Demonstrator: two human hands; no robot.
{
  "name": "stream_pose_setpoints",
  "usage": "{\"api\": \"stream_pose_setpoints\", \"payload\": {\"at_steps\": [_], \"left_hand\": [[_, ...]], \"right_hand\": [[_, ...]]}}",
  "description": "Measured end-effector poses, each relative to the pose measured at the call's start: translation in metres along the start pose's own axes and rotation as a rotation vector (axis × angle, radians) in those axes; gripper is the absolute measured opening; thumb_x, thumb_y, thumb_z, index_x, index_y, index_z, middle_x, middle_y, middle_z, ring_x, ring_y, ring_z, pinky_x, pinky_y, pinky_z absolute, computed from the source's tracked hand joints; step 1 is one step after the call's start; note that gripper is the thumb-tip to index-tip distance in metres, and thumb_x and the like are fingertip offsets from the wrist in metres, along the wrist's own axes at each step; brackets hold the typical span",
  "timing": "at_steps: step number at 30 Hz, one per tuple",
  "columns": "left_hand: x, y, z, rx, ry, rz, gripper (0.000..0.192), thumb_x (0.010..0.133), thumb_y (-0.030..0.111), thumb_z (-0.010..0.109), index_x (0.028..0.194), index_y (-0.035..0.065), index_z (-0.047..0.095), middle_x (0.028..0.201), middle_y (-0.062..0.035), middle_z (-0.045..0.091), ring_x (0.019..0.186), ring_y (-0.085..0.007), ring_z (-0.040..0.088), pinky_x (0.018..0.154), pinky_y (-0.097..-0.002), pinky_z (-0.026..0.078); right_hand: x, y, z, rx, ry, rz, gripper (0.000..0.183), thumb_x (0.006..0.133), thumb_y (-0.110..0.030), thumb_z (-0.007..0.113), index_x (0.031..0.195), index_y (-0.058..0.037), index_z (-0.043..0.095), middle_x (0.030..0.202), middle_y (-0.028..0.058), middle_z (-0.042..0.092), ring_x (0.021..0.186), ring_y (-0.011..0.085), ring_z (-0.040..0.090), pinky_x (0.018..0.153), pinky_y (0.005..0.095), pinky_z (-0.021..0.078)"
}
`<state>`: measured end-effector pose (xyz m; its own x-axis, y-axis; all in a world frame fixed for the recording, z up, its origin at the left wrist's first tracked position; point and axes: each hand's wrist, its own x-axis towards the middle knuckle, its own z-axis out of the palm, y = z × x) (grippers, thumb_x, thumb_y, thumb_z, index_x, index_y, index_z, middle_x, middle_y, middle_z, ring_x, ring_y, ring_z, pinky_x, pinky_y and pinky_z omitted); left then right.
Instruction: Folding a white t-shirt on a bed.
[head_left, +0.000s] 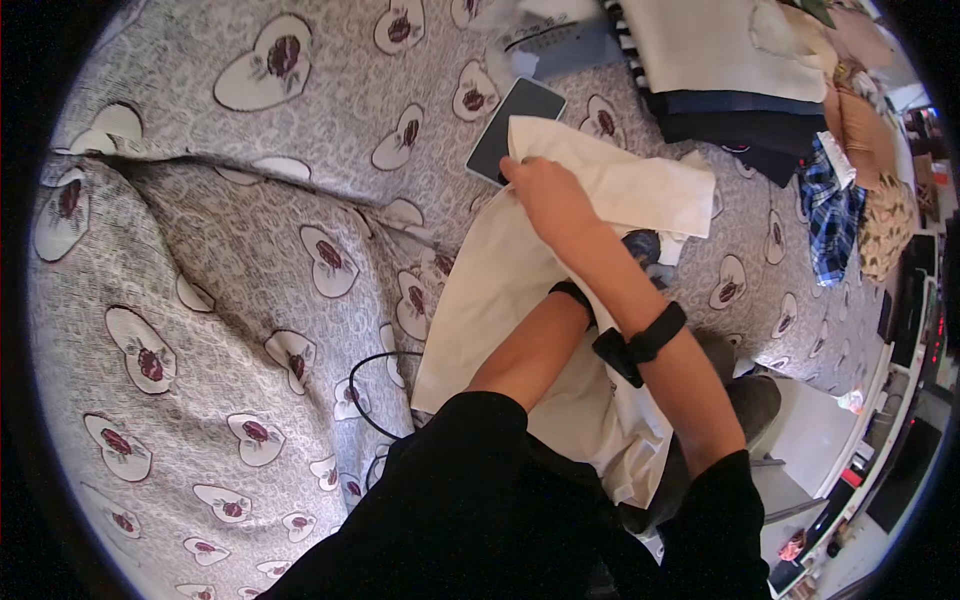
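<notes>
A cream cloth garment (487, 300) spreads over the bedding and across the person's lap, its upper part folded over to the right. My right hand (547, 195) pinches its upper left edge, beside a dark flat device with a pale rim (499, 135) that the cloth partly covers. My right forearm crosses above the left one. The left forearm reaches up to a black wristband (574, 296); beyond it, my left hand is hidden behind the right arm and the cloth. A dark blue patterned item (643, 246) shows just right of the right forearm.
Folded clothes (735, 52) are stacked at the upper right, near a blue plaid cloth (831, 210). A clear plastic package (562, 49) lies at the top. A black cable (356, 382) loops at the left of the lap. Heart-patterned bedding (255, 255) has a deep fold. Shelves stand far right.
</notes>
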<state>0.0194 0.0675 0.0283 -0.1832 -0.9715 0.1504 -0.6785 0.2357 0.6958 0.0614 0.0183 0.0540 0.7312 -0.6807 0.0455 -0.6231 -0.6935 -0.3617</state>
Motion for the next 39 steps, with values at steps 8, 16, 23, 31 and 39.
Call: {"api": "stream_pose_setpoints", "payload": {"at_steps": [8,16,23,31,39], "left_hand": [[0.014,0.043,-0.047,-0.132,-0.042,0.056,0.030,0.090,0.024,0.045,0.110,0.0048,0.055,0.105,-0.0097,0.057,0.098,-0.0244,0.054,0.084,-0.0344,0.042],[0.022,0.102,-0.088,-0.281,-0.113,0.166,0.031,0.090,0.024,0.044,0.113,0.0041,0.054,0.108,-0.0103,0.057,0.099,-0.0250,0.054,0.085,-0.0341,0.043],[-0.034,0.101,-0.142,-0.377,-0.243,0.198,0.033,0.091,0.024,0.044,0.115,0.0035,0.053,0.110,-0.0108,0.058,0.101,-0.0255,0.055,0.086,-0.0339,0.043],[-0.010,0.142,-0.162,-0.121,-0.373,0.515,0.037,0.094,0.023,0.038,0.123,0.0031,0.048,0.117,-0.0134,0.056,0.106,-0.0253,0.054,0.090,-0.0317,0.042],[-0.008,0.227,-0.180,-0.154,-0.618,0.509,0.021,0.085,0.009,0.050,0.103,-0.0012,0.054,0.102,-0.0161,0.056,0.097,-0.0304,0.054,0.084,-0.0361,0.043]], "right_hand": [[-0.057,0.018,-0.029,0.401,0.273,0.183,0.012,0.074,-0.004,0.061,0.085,0.0004,0.060,0.072,0.0188,0.061,0.069,0.0325,0.062,0.063,0.0376,0.0491],[-0.129,0.035,-0.104,0.684,0.357,0.412,0.016,0.073,-0.009,0.065,0.087,-0.0015,0.065,0.072,0.0110,0.065,0.067,0.0162,0.063,0.061,0.0268,0.0476],[-0.208,0.033,-0.204,0.900,0.361,0.451,0.017,0.077,-0.010,0.063,0.088,0.0034,0.064,0.078,0.0033,0.064,0.070,0.0084,0.058,0.063,0.0211,0.0450],[-0.267,0.001,-0.284,1.005,0.486,0.557,0.014,0.078,-0.012,0.065,0.089,-0.0021,0.063,0.068,-0.0023,0.056,0.055,0.0039,0.048,0.051,0.0182,0.0375],[-0.316,0.010,-0.315,1.036,0.566,0.650,0.021,0.075,-0.013,0.069,0.089,0.0015,0.064,0.068,-0.0005,0.057,0.049,0.0044,0.043,0.046,0.0187,0.0342]]}}
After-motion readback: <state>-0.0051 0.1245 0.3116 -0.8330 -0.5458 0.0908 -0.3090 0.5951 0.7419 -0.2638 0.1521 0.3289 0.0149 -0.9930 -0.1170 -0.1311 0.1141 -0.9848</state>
